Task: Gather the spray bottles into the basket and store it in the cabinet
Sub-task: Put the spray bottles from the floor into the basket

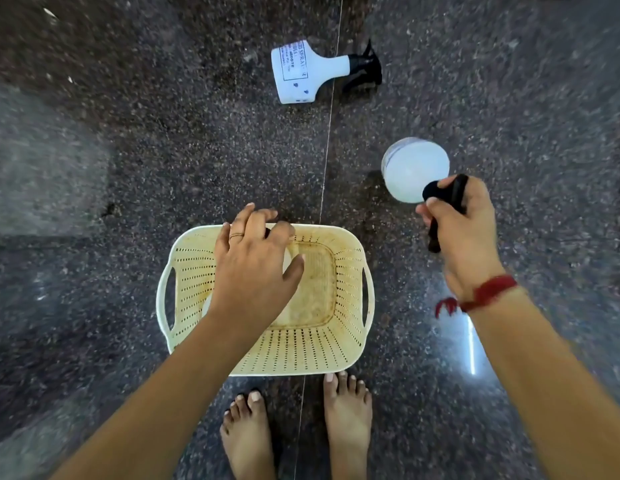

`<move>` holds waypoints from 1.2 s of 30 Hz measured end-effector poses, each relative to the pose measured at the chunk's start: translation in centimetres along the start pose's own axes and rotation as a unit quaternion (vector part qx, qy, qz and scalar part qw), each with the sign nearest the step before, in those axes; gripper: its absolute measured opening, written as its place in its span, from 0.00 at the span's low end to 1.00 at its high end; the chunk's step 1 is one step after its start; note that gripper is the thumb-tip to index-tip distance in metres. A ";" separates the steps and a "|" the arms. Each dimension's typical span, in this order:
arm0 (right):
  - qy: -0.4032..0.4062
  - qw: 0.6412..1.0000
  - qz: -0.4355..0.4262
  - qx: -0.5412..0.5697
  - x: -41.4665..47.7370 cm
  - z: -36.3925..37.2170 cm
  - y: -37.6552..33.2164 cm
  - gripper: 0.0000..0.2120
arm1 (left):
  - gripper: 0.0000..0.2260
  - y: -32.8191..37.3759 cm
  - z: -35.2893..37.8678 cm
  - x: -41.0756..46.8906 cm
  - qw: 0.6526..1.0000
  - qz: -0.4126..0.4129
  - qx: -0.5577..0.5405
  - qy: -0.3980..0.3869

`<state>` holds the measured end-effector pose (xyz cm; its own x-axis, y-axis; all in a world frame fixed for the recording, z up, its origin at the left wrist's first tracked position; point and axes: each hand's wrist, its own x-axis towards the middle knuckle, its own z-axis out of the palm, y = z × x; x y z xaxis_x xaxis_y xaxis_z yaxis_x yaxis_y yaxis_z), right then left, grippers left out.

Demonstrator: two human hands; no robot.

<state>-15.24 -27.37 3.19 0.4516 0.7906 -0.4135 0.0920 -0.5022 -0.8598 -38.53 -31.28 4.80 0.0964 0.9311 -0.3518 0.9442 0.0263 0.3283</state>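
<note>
A cream perforated basket (322,344) sits on the floor just ahead of my bare feet. My left hand (253,268) reaches down inside it, fingers curled over a white spray bottle (287,263) that my hand and forearm mostly hide. To the right of the basket, my right hand (464,230) grips the black trigger head of a second white spray bottle (414,171), held above the floor with its round base pointing away from me. A third white spray bottle (298,72) with a black trigger lies on its side on the floor farther ahead.
The floor (94,306) is dark speckled granite with a thin seam running from the top centre down past the basket. A red thread band circles my right wrist. A bright light reflection shows on the floor at right.
</note>
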 end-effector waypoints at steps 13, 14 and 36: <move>-0.223 0.860 -0.248 -0.385 -18.2 -2.4 -9.0 0.12 | 0.09 1.5 -3.3 -3.3 0.967 -0.052 -0.237 0.078; -0.240 0.836 -0.259 -0.421 -18.4 -1.9 -8.7 0.11 | 0.09 1.1 -3.4 -3.5 0.966 -0.062 -0.239 0.082; -0.442 0.590 -0.320 -0.595 -16.1 6.2 1.2 0.17 | 0.10 -2.4 1.0 -9.5 0.987 -0.068 -0.145 0.009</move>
<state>-27.90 -38.55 6.92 -0.6038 0.5619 -0.5654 0.7889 0.5232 -0.3224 -41.41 -40.58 6.48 -0.0326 0.9183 -0.3945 0.8176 0.2515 0.5179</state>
